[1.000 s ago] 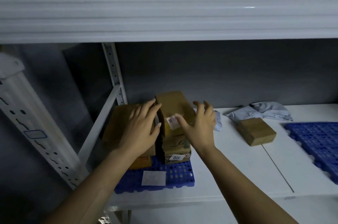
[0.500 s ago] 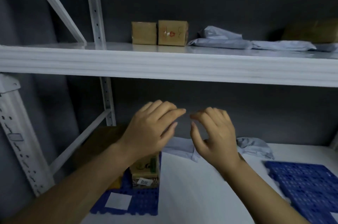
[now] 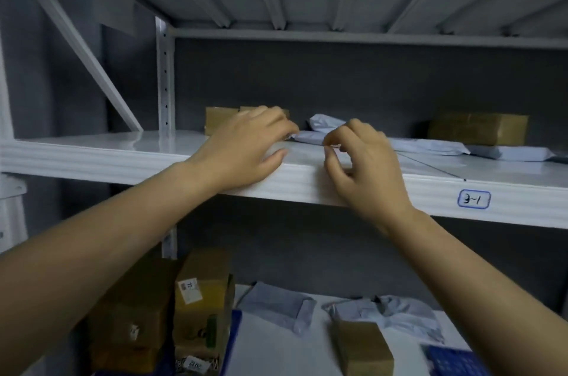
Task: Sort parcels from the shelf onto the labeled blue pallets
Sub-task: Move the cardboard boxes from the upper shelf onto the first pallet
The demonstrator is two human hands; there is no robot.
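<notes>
Change vs 1 s ago: both hands are taken off the stacked boxes (image 3: pixel 203 298) at lower left and are now raised to the upper shelf (image 3: pixel 92 154) across mid-frame. View is tilted up with them.

Judged: the last parcel is set down on the left pallet, of which only a blue sliver is seen, and the next pick is being started. Nothing is lifted yet.

Left hand (image 3: pixel 246 148): fingers loosely spread, nothing held. It is laid over the shelf's front edge, just in front of the two small brown boxes (image 3: pixel 219 120). Contact with them cannot be told.

Right hand (image 3: pixel 365 166): fingers loosely curled, thumb near index, nothing seen in it. It is held just beside the grey mailer bag (image 3: pixel 325 126).

Hands are kept apart, side by side.

Remaining parcels: small boxes and mailers at centre, a larger brown box (image 3: pixel 479 128) at right. Second blue pallet (image 3: pixel 451 360) is seen at lower right.
</notes>
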